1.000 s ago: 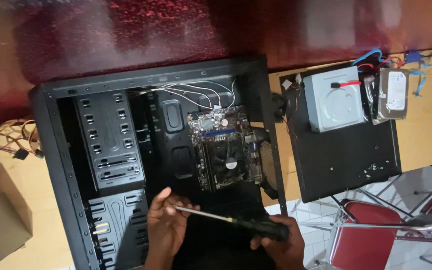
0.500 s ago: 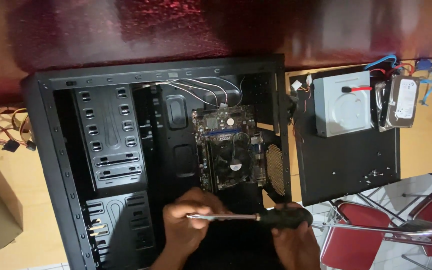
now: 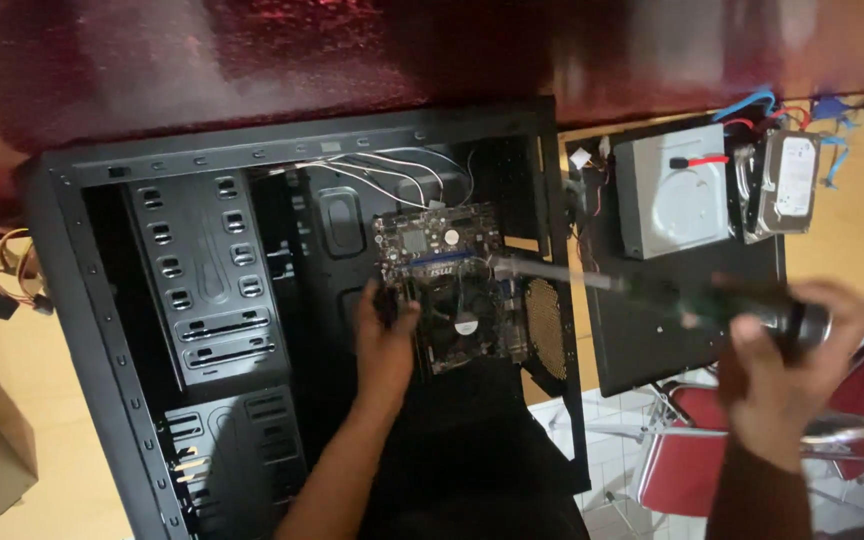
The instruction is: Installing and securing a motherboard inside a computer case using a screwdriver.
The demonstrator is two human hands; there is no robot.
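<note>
Inside the open black computer case (image 3: 102, 300) our left hand (image 3: 384, 345) lies flat, its fingers (image 3: 399, 318) pressed together against the left edge of the motherboard (image 3: 449, 290). Off to the right, outside the case, our right hand (image 3: 787, 365) curls its fingers tight round the dark handle of a screwdriver (image 3: 652, 290), blurred; the shaft tip reaches the board's right edge. Beyond those fingers sit a grey optical drive (image 3: 674, 195) and a hard disk (image 3: 784, 185)
</note>
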